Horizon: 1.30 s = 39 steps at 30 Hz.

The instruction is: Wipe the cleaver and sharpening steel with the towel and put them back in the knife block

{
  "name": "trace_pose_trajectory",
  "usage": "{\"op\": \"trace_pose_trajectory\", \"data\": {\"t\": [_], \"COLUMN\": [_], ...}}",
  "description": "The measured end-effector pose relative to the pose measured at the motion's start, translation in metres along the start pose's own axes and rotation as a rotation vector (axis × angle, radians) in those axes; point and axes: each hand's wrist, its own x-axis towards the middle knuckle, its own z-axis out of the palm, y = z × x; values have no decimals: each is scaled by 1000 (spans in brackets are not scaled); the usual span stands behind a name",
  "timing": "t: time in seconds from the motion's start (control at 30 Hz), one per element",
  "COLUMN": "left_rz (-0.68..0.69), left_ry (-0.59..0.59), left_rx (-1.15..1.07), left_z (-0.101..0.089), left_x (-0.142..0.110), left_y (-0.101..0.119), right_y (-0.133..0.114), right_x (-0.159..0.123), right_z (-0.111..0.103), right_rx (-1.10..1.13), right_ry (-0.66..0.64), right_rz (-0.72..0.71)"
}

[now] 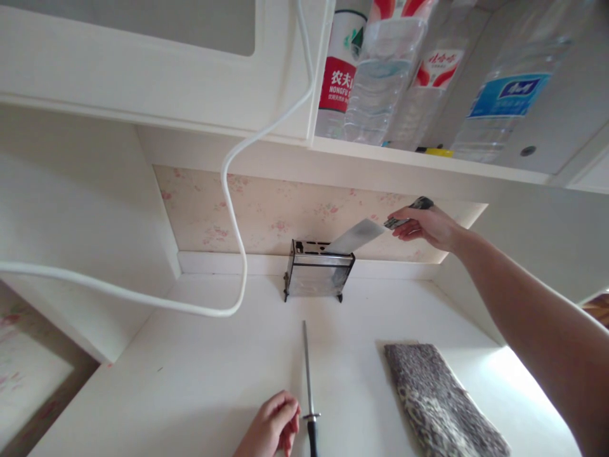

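Note:
My right hand [423, 225] is closed around the dark handle of a cleaver [356, 236]. The cleaver's broad blade slants down to the left, and its far end meets the slotted top of a knife block [318, 274] with metal edges and clear sides. How deep the blade sits in the slot I cannot tell. At the bottom, my left hand [273, 424] hovers or rests with curled fingers, nothing visible in them. Just right of it lies a sharpening steel [307, 374] with a black handle, pointing toward the block.
A folded grey fuzzy cloth [440, 400] lies on the white counter [209, 368] at the right. Overhead, a white shelf [404, 158] holds several plastic bottles [380, 82]. A white cable [233, 209] hangs in front at the left. Floral wallpaper [266, 209] covers the back wall.

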Motion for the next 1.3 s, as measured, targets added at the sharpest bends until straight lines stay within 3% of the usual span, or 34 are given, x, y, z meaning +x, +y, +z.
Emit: {"op": "trace_pose_trajectory", "data": {"t": [0.17, 0.47, 0.57, 0.73, 0.83, 0.93, 1.13, 1.2, 1.3], "left_rz": [-7, 12, 11, 67, 143, 182, 477, 546, 623], "left_ry": [3, -22, -4, -1, 57, 96, -89, -160, -214], "left_rx": [2, 18, 66, 165, 330, 527, 1229, 1354, 1459], "left_z": [-2, -4, -1, -1, -4, -5, 2, 8, 19], "left_x": [4, 6, 3, 4, 4, 4, 2, -1, -4], "left_y": [-3, -6, -2, -4, -13, -23, -18, -8, 7], "right_y": [4, 58, 67, 77, 96, 134, 237, 263, 283], "right_x": [14, 26, 24, 11, -11, -45, -133, -158, -181], "right_z": [23, 96, 106, 104, 102, 107, 144, 156, 166], "right_rx": [-124, -320, -414, -466, -385, -178, 47, 76, 44], "right_ry": [75, 62, 53, 25, -5, -73, -315, -334, -284], "right_rz": [10, -6, -46, -110, -116, -80, 106, 154, 114]}}
